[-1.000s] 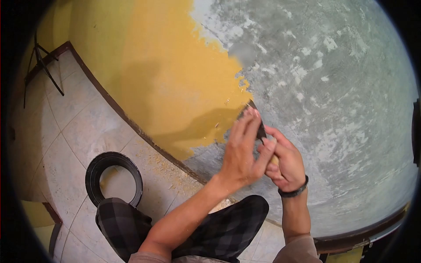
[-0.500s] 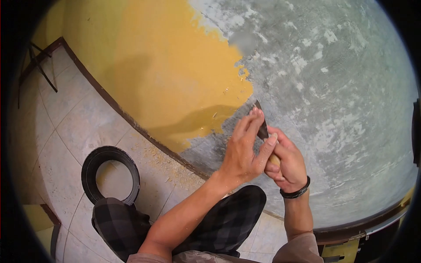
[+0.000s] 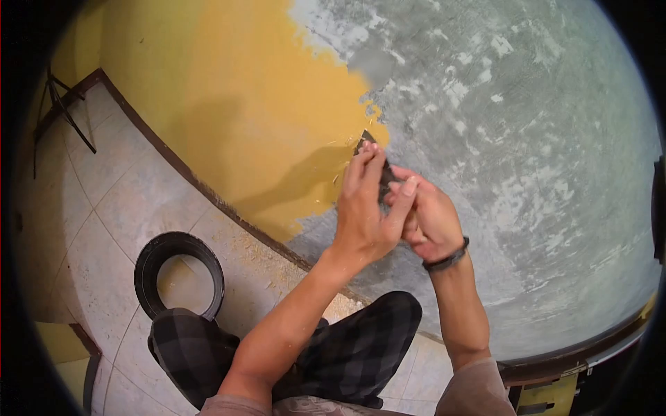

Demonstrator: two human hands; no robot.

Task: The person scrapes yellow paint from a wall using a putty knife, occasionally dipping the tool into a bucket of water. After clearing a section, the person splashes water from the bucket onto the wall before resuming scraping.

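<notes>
Scraper (image 3: pixel 386 173) beneath left fingers (image 3: pixel 373 163)

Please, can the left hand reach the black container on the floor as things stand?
Probably yes, if the left hand leaves the scraper: the black container looks open on top, with only the knee overlapping its near edge.

From my head, the single camera faces forward and down, close over my left grip (image 3: pixel 361 215) and right grip (image 3: pixel 435 218) mid-view, wall (image 3: pixel 499 114) towards two o'clock, floor (image 3: pixel 104 225) towards nine; edge details I can't quite tell.
</notes>
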